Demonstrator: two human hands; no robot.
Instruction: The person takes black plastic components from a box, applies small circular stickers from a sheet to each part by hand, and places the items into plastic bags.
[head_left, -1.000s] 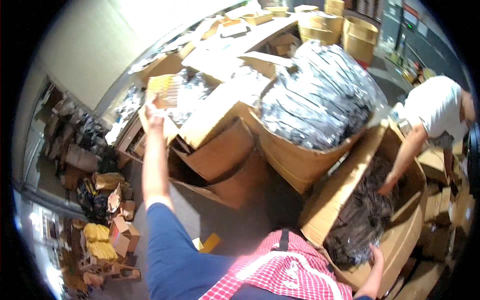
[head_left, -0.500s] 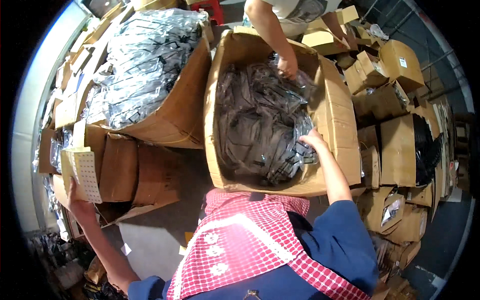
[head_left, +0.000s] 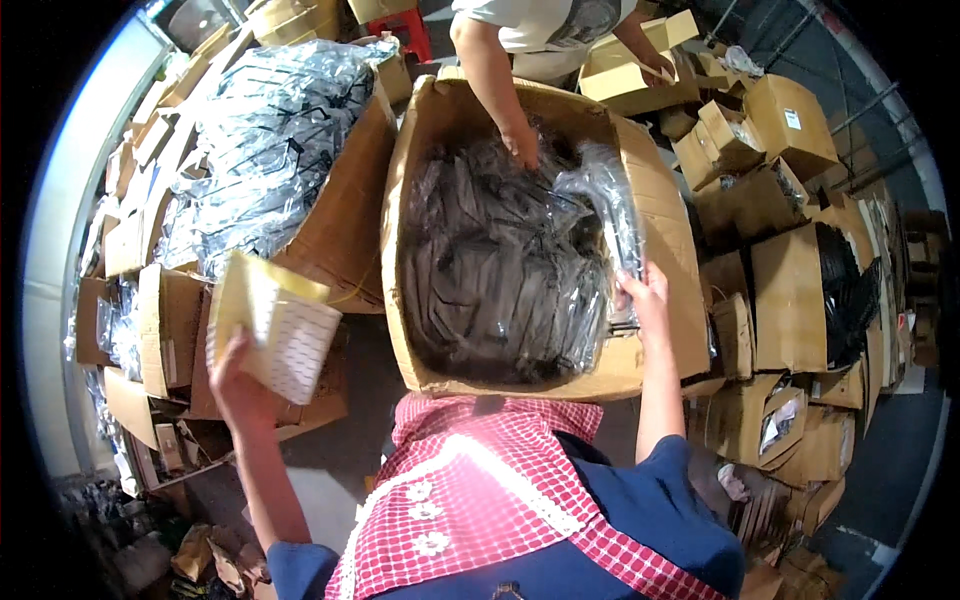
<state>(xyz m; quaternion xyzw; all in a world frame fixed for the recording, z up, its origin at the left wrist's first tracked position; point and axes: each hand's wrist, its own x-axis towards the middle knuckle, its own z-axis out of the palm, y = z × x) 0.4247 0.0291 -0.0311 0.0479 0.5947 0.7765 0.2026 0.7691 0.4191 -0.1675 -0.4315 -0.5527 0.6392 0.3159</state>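
Note:
My left hand (head_left: pixel 243 388) is closed on yellow-edged sheets of small white labels (head_left: pixel 290 340), held up left of the large open cardboard box (head_left: pixel 672 240). At the right inner side of that box, my right hand (head_left: pixel 648 293) grips the lower end of a clear plastic packet (head_left: pixel 612 200) with something dark and narrow inside. Many similar dark pieces in clear plastic bags (head_left: pixel 490 280) fill the box, their exact kind unclear. A co-worker's hand (head_left: pixel 522 147) reaches in from the far side, touching the bagged pieces.
Another big carton (head_left: pixel 345 225) at the left is heaped with clear bagged pieces (head_left: pixel 280 130). The co-worker's other hand (head_left: pixel 658 70) is at a small open carton (head_left: pixel 625 75). Stacked cartons (head_left: pixel 790 290) line the right; a red stool (head_left: pixel 405 30) stands behind.
My left hand has brought the label sheets rightward, nearer the box. My right hand now holds a packet raised along the box's right side. The co-worker's hand in the box has shifted left.

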